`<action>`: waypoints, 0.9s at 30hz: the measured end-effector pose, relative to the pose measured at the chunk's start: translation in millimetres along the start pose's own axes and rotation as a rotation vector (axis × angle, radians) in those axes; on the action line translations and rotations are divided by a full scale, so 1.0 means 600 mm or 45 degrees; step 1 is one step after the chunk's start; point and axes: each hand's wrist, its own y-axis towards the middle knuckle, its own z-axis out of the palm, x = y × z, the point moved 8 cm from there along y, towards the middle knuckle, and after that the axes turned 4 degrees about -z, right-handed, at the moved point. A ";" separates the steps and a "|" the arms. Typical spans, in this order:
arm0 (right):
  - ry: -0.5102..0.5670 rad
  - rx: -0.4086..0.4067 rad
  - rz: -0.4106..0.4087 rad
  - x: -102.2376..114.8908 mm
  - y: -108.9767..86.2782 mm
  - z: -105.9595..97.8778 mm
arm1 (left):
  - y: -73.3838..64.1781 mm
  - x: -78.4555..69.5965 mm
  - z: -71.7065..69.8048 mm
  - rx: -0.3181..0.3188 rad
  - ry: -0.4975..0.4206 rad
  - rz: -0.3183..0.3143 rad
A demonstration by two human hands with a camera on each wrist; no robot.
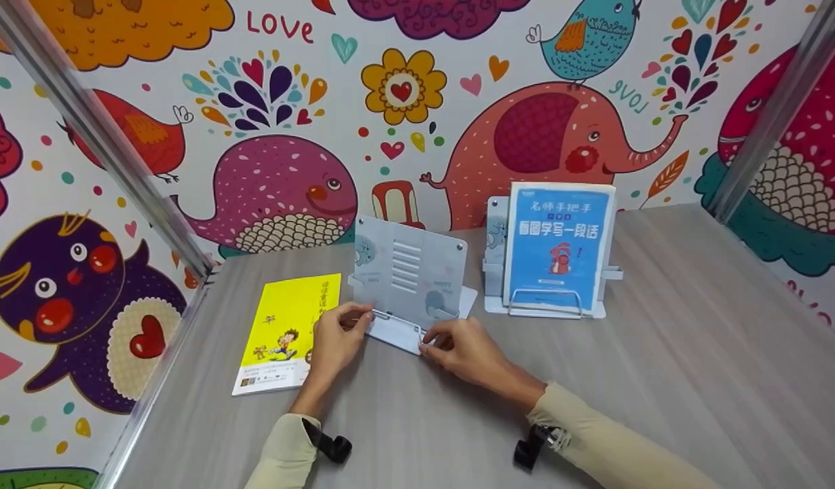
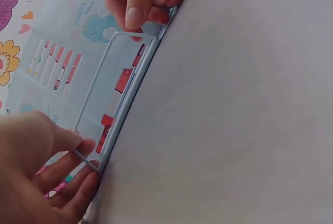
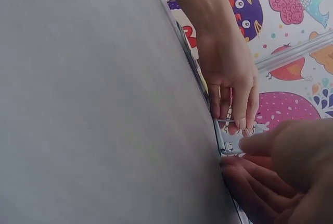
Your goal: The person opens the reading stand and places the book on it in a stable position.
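Note:
An upright metal book stand (image 1: 417, 272), pale grey-blue with slots and cartoon prints, stands on the table between the two hands. Along its lower front runs a thin wire page holder (image 2: 93, 88), bent into a rectangle. My left hand (image 1: 337, 339) pinches the left end of this wire between thumb and fingers, with other fingertips by the base edge. At the opposite end, my right hand (image 1: 468, 350) has thumb and fingers closed at the wire's corner. In the right wrist view its fingers (image 3: 260, 182) partly hide that corner.
A yellow book (image 1: 292, 305) lies flat beside the left hand, partly covered by it. Behind and to the right, a second stand (image 1: 495, 272) carries an upright blue book (image 1: 560, 234) behind its wire. A cartoon-printed wall (image 1: 404, 163) borders the grey wooden table (image 1: 696, 326).

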 end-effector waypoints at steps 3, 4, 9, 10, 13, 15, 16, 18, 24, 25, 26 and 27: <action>-0.014 -0.027 0.008 -0.002 0.000 -0.003 | 0.000 0.001 0.000 -0.006 0.004 -0.007; -0.013 -0.030 0.011 -0.003 0.000 -0.004 | -0.001 0.001 0.000 -0.009 0.004 -0.009; -0.016 -0.056 0.038 -0.013 0.002 -0.014 | -0.003 -0.004 0.003 0.008 -0.014 0.009; -0.018 -0.067 0.047 -0.017 0.003 -0.018 | -0.004 -0.006 0.005 0.018 -0.023 0.014; -0.019 -0.102 0.079 -0.030 0.006 -0.033 | -0.005 -0.009 0.013 0.049 -0.046 0.028; -0.004 -0.105 0.112 -0.039 0.007 -0.041 | -0.006 -0.011 0.018 0.060 -0.058 0.023; 0.001 -0.104 0.124 -0.043 0.008 -0.044 | -0.007 -0.011 0.020 0.063 -0.060 0.021; 0.007 -0.106 0.144 -0.049 0.009 -0.050 | -0.008 -0.012 0.023 0.068 -0.062 0.015; -0.058 -0.151 0.130 -0.057 0.011 -0.064 | -0.010 -0.016 0.033 0.082 -0.070 0.020; -0.070 -0.158 0.122 -0.058 0.011 -0.065 | -0.010 -0.018 0.034 0.083 -0.069 0.029; -0.079 -0.165 0.117 -0.059 0.011 -0.066 | -0.011 -0.020 0.036 0.085 -0.063 0.039; -0.086 -0.172 0.117 -0.060 0.011 -0.067 | -0.010 -0.021 0.038 0.087 -0.057 0.042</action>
